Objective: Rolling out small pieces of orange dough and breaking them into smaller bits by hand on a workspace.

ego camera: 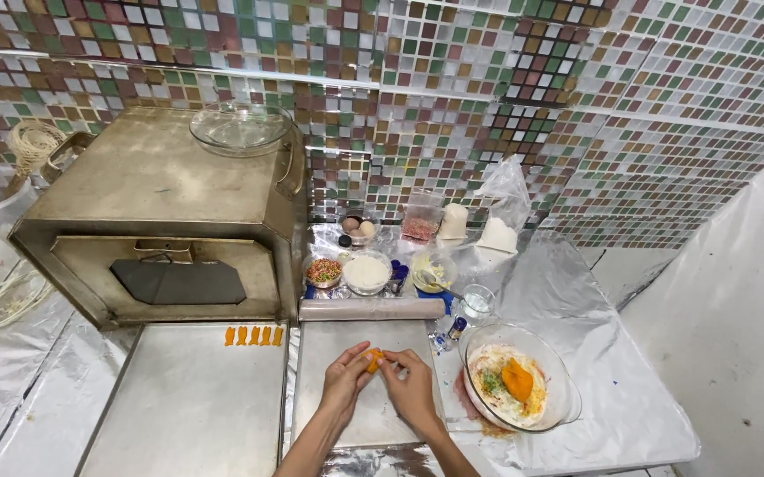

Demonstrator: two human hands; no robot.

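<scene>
Both my hands meet over a metal board in front of me. My left hand and my right hand together pinch a small lump of orange dough between the fingertips. To the right stands a glass bowl holding a bigger piece of orange dough with pale mix and green bits. On the flat metal tray at the left, several small orange dough pieces lie in a row near its far edge.
A metal box oven with a glass bowl on top stands behind the tray. A rolling pin lies across the board's far edge. Small bowls of white powder and coloured bits, bags and a jar sit by the tiled wall.
</scene>
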